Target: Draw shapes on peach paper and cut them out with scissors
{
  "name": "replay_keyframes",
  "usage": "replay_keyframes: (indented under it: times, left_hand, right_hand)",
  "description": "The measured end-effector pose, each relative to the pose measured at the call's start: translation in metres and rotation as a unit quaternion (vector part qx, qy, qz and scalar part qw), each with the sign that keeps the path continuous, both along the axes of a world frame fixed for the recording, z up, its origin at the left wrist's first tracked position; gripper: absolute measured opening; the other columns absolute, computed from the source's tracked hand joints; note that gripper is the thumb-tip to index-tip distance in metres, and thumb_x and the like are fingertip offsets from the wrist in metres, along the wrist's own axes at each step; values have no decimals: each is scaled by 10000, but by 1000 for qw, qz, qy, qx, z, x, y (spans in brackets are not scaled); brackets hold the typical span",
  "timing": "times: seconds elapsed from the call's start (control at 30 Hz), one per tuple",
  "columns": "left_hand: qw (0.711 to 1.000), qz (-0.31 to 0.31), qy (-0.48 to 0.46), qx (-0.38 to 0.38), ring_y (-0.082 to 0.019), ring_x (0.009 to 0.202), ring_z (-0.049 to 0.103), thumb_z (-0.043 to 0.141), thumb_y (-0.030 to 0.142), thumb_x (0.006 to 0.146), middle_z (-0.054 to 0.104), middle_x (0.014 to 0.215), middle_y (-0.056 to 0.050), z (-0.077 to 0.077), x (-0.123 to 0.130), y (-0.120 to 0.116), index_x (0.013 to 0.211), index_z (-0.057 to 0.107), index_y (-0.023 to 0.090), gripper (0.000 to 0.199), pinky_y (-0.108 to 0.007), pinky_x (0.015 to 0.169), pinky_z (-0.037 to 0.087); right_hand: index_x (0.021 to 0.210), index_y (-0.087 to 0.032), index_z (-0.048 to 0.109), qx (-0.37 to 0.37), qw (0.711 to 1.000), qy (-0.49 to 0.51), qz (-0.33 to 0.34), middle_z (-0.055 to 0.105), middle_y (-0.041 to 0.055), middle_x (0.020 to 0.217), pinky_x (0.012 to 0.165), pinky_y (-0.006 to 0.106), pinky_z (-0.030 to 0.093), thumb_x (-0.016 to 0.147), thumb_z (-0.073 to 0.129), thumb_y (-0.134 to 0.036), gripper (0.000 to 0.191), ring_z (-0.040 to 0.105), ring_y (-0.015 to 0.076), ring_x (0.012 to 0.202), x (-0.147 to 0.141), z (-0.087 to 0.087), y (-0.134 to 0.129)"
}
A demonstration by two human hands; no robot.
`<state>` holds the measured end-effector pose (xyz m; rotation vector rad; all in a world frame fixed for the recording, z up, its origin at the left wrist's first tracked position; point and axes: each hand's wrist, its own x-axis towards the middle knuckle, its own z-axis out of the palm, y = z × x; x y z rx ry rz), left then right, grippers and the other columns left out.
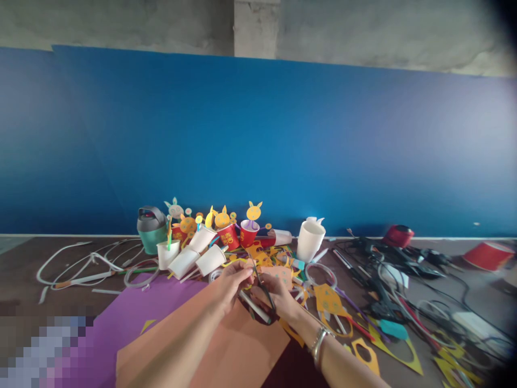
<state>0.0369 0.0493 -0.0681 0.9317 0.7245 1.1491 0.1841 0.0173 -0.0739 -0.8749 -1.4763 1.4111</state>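
My right hand [274, 293] is closed on a pair of scissors [265, 293] with dark handles, whose blades point up toward my left fingertips. My left hand [234, 280] pinches something small beside the blades; what it is, I cannot make out. A white stick-like piece [255, 306] shows below and between my hands; which hand bears it is unclear. Beneath both hands lies a sheet of orange-brown paper [202, 345], partly over a purple sheet [117, 312]. Yellow-orange paper scraps [329, 299] with cut-out holes are scattered to the right of my right hand.
Paper cups stand or lie behind my hands, including a red cup [249, 237] with a yellow paper figure [254, 212] and a tall white cup [310, 241]. A green container [152, 237] and white cables [92, 264] are left; black cables [404, 264] tangle right. A blue partition [258, 134] rises behind.
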Motion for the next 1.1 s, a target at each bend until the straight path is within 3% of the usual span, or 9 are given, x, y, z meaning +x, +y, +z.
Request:
replay_keyframes:
  times: [0.37, 0.77, 1.1]
  left_hand:
    - [1000, -3, 1, 3, -60, 489, 483, 741, 238, 672, 581, 514, 30, 6, -2, 0, 642, 555, 161, 204, -164, 498, 318]
    - [1000, 2, 2, 14, -60, 493, 455, 744, 252, 670, 549, 514, 38, 6, -2, 0, 626, 560, 162, 210, -173, 500, 306]
    - [999, 7, 27, 32, -74, 497, 459, 729, 283, 696, 558, 508, 27, 3, -2, 0, 580, 568, 161, 233, -195, 515, 307]
  right_hand:
    - [731, -154, 525, -31, 999, 37, 17, 481, -55, 505, 387, 184, 242, 723, 725, -390, 309, 336, 48, 401, 0, 2, 0]
    - [695, -161, 519, -20, 1000, 5, 14, 479, -53, 494, 366, 184, 220, 732, 703, -418, 318, 308, 41, 377, 0, 6, -1]
    - [744, -161, 541, -29, 1000, 12, 3, 509, -52, 477, 349, 185, 278, 716, 719, -427, 321, 364, 54, 351, -1, 2, 0]
